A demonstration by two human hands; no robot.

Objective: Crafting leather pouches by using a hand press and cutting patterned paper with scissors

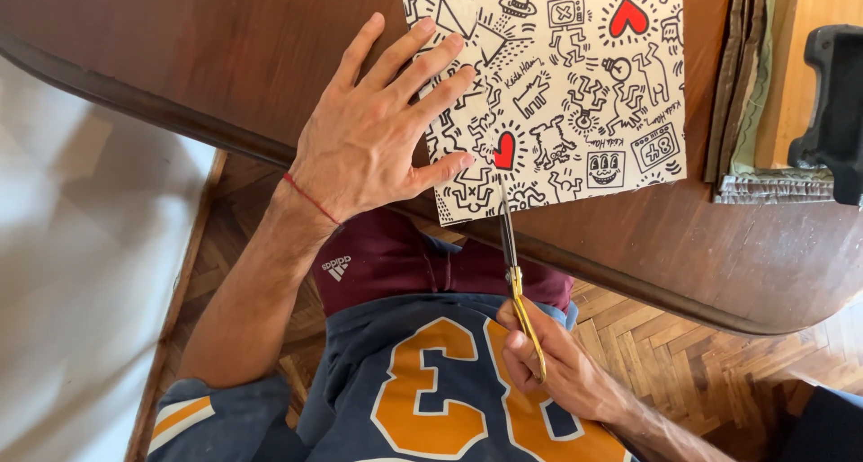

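Observation:
A sheet of white paper (575, 75) printed with black doodle figures and red hearts lies on a dark wooden table (225, 57), its near edge at the table's rim. My left hand (378, 129) lies flat on the paper's left part, fingers spread, a red string around the wrist. My right hand (548, 363) grips the yellow handles of a pair of scissors (509, 246) below the table edge. The dark blades point up into the paper's near edge, beside a red heart.
A stack of folded cardboard and greenish material (746, 93) lies at the table's right, with a black object (831, 93) beside it. Below the table are herringbone parquet (683, 354) and a pale surface (72, 273) at the left.

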